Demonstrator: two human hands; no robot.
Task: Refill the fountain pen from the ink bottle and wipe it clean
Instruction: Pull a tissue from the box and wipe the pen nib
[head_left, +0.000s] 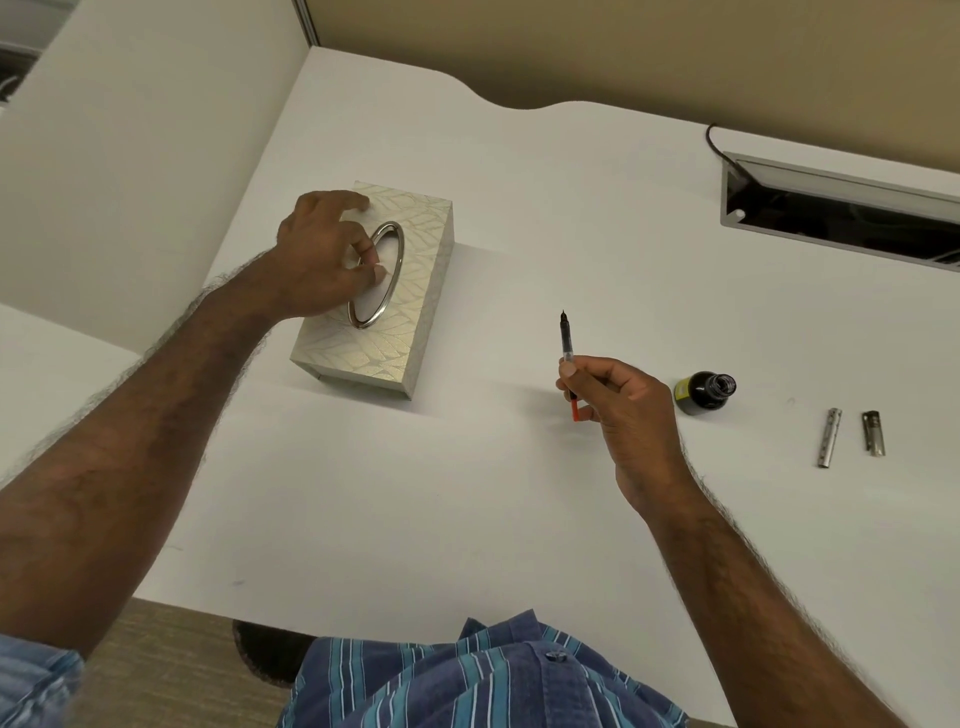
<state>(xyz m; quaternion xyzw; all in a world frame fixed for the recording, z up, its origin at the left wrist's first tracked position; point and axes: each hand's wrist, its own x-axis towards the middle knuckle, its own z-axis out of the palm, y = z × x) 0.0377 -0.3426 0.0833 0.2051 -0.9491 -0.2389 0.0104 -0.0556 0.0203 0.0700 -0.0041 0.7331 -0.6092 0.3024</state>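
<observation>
At desk's (519, 208) left side, head view: left hand (322, 254) on tissue box (410, 291), fingertips pinching white tissue (376, 291) at metal-ringed oval slot. Right hand (618, 405) near desk middle pinches fountain pen (566, 343), nib up, clear barrel, red end. Open ink bottle (706, 392) just right of it. 2 metal pen parts (828, 437) toward right edge. Cable tray (841, 208) at far right corner.

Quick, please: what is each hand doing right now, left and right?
Left hand: fingers pinching a tissue at the tissue box opening.
Right hand: holding the fountain pen, nib up.
</observation>
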